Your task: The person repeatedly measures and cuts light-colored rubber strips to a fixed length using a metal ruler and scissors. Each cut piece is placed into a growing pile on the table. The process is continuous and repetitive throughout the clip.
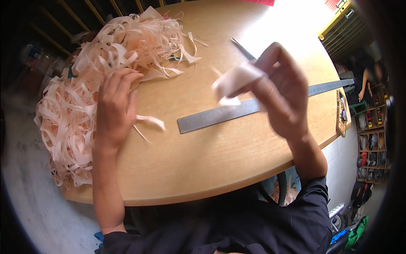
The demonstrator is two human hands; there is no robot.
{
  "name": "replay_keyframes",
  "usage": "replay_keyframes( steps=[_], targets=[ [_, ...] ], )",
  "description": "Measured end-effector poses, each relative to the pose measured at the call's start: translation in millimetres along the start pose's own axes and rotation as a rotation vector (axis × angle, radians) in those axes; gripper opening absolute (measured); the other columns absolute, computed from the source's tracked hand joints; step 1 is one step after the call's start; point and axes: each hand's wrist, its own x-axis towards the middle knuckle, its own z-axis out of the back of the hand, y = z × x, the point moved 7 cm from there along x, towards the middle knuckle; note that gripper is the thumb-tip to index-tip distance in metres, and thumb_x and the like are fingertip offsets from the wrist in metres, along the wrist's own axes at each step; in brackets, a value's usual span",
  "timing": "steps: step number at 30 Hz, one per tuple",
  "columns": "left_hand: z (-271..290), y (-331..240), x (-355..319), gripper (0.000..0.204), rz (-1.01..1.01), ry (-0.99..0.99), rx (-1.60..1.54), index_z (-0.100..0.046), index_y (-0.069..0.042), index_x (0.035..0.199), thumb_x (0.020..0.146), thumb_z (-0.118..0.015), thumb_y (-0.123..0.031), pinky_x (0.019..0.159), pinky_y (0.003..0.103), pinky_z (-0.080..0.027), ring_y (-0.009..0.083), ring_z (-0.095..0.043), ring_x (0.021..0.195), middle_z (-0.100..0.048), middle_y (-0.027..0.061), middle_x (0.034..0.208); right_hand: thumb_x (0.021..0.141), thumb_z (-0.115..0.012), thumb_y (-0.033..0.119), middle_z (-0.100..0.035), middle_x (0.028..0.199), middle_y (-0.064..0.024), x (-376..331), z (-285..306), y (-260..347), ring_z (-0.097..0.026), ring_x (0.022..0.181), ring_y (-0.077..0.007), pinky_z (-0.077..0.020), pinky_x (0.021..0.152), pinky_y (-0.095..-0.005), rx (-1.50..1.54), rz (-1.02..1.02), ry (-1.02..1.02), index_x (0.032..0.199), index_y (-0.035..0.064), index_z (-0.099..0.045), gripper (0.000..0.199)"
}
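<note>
Round wood table [220,161]: big heap of cut pale strips [84,84] at left edge, L hand [114,106] flat on it, fingers spread. R hand [281,91] raised mid-table, fingers pinching 1 pale folded piece [234,80] above steel ruler [253,108]. Most looks cut; 1 piece left.

At the right edge of your counter [237,161] a small flat rectangular card [341,113] with an orange border and mixed-colour patches overhangs the rim. Further right, a shelf [372,139] holds small red, dark and pale packages, too small to tell apart.
</note>
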Motion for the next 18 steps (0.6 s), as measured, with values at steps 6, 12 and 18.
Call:
replay_keyframes(
  steps=[6,12,18],
  targets=[
    [-13.8,-77.3,-14.5,0.043,0.05,0.253,-1.102,-0.063,0.0,0.136,0.108,-0.059,-0.032,0.109,0.037,-0.045,0.0265,-0.063,0.125,-0.068,0.0161,0.128,0.105,-0.063,0.006,-0.074,0.098,-0.0295,-18.7,-40.8,5.7,-0.076,0.099,-0.0308,-0.0605,0.087,-0.0393,0.277,-0.115,0.262,0.103,-0.0032,-0.044,0.021],
    [-15.7,-64.9,-23.6,0.036,0.207,0.582,-1.234,-0.069,-0.001,0.125,0.103,-0.071,-0.029,0.095,0.031,-0.049,0.0141,-0.066,0.101,-0.07,0.0054,0.102,0.106,-0.064,0.011,-0.072,0.085,-0.0217,-2.3,-0.7,2.0,-0.077,0.08,-0.0226,-0.0627,0.07,-0.0308,0.022,-0.051,0.079,0.109,-0.002,-0.047,0.022],
    [-21.6,-89.2,-15.4,0.065,0.166,0.255,-1.378,-0.056,-0.002,0.144,0.093,-0.083,-0.033,0.108,0.039,-0.046,0.018,-0.06,0.123,-0.062,0.0114,0.133,0.103,-0.069,0.014,-0.074,0.092,-0.0296,-14.2,-24.6,6.4,-0.078,0.098,-0.0364,-0.0643,0.085,-0.0435,0.355,-0.089,0.104,0.101,0.0003,-0.041,0.032]
  ],
)
